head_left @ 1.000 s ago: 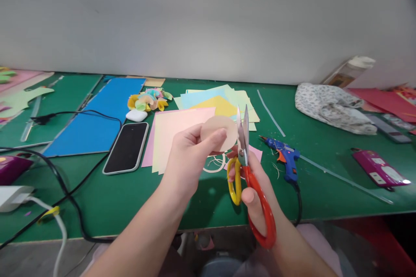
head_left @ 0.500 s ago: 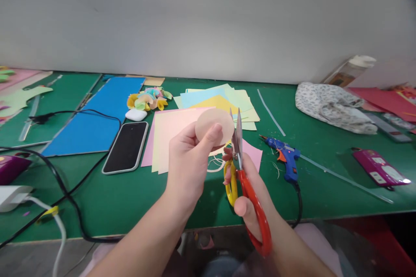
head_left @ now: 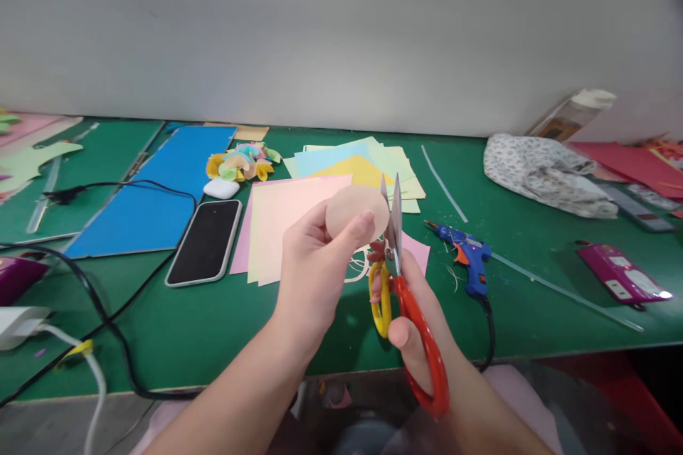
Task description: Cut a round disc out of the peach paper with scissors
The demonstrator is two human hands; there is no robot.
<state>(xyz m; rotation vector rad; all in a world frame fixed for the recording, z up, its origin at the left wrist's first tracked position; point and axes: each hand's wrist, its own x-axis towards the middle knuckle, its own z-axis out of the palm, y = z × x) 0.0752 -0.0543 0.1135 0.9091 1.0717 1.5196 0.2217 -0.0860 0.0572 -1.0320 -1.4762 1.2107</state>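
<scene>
A round pale peach paper disc (head_left: 353,209) is pinched between the thumb and fingers of my left hand (head_left: 314,263). My right hand (head_left: 419,320) is closed around a pair of scissors (head_left: 393,249) with one red and one yellow handle. Their blades point up and away, slightly parted, at the right edge of the disc; I cannot tell whether they touch it. Thin curled paper offcuts (head_left: 358,269) lie on the table below the disc. Behind my hands are pink and cream paper sheets (head_left: 299,210), with blue, yellow and green sheets (head_left: 346,156) beyond.
On the green table (head_left: 256,341) lie a phone (head_left: 205,242), a white case (head_left: 221,189), a blue board (head_left: 154,192) and crumpled paper petals (head_left: 242,162). A blue glue gun (head_left: 464,252) and a purple power strip (head_left: 622,274) lie right. Black cables (head_left: 114,330) cross the left.
My left hand and the paper disc have shifted slightly right, together with the scissors in my right hand. The disc appears tilted a little flatter. The view has moved slightly.
</scene>
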